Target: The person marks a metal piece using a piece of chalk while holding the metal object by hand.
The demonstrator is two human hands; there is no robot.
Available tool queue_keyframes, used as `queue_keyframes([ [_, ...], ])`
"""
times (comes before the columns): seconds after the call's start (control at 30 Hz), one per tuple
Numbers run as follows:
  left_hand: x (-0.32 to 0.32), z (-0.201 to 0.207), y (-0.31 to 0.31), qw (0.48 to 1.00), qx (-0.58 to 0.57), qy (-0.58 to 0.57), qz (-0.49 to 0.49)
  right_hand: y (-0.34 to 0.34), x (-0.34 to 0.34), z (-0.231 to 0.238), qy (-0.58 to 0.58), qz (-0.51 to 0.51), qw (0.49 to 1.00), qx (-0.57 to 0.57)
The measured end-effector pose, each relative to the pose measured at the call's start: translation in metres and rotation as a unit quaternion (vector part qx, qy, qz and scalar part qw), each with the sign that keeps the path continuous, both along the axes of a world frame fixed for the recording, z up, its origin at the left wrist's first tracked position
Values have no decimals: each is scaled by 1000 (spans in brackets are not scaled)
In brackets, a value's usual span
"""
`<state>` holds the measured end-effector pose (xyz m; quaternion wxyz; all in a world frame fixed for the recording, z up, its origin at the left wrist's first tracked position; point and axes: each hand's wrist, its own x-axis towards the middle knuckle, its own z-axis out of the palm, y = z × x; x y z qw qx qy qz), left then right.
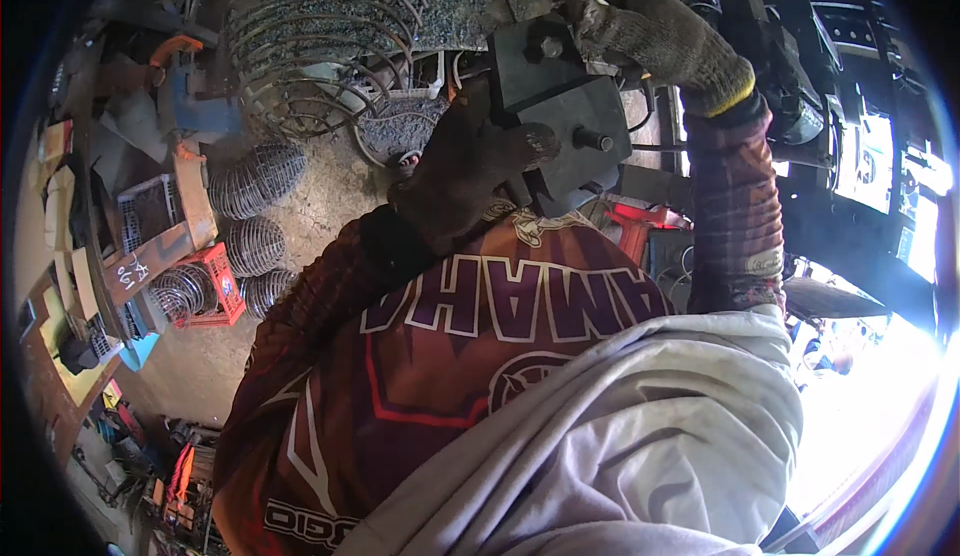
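Observation:
A dark grey metal block (575, 116) with flat faces stands in front of my chest. A bolt head shows on its upper part and a short stud sticks out of its right side. My left hand (465, 161), in a dark glove, is closed against the block's lower left, with a finger lying across its face. Beyond the block's upper right is my right hand (625, 31), in a grey knit glove with a yellow cuff edge. Its fingers are curled in, and a small pale spot shows at them; what they hold is unclear.
A large wire coil (325, 31) stands at the far left over a heap of small grey pieces. Several smaller wire coils (255, 178) lie on the floor, beside a red crate (215, 286). A red metal part (640, 221) is close by the block. Dark machinery (790, 86) fills the right.

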<state>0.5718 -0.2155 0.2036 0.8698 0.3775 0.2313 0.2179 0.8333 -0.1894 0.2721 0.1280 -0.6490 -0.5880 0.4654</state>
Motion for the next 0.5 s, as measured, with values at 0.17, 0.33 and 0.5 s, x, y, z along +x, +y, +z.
queue_keyframes([
  [0.17, 2, -6, -4, 999, 1, -10, 34, -4, -9, -17, 55, 30, 995, 79],
  [0.33, 2, -5, -4, 995, -56, -64, 52, 0, -29, -7, 37, 75, 995, 54],
  [0.5, -3, -13, 5, 998, -38, -40, -32, -5, -14, -45, 2, 131, 971, 197],
])
